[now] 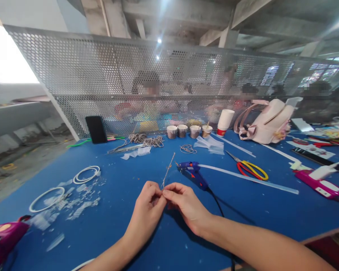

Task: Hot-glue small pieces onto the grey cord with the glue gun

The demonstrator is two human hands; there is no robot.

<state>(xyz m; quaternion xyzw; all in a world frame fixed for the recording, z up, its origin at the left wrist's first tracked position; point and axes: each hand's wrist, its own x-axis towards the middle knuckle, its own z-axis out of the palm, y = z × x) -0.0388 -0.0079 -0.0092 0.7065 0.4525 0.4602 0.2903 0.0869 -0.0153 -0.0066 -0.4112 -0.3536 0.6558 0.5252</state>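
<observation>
In the head view, my left hand and my right hand meet over the middle of the table, fingertips pressed together. Both pinch the lower end of a thin greyish-brown twisted stem, perhaps cord-wrapped wire, which points up and away from me. My fingers hide the pinched end. Just right of the stem lies a blue hot glue gun with a long clear glue stick reaching out of its back. Beyond the hands rests a small coil of grey cord.
Scissors with red and yellow handles lie right, near a magenta power strip. White rings and plastic scraps lie left. Small cups, a phone and a pink bag stand before a perforated metal screen; people sit behind it.
</observation>
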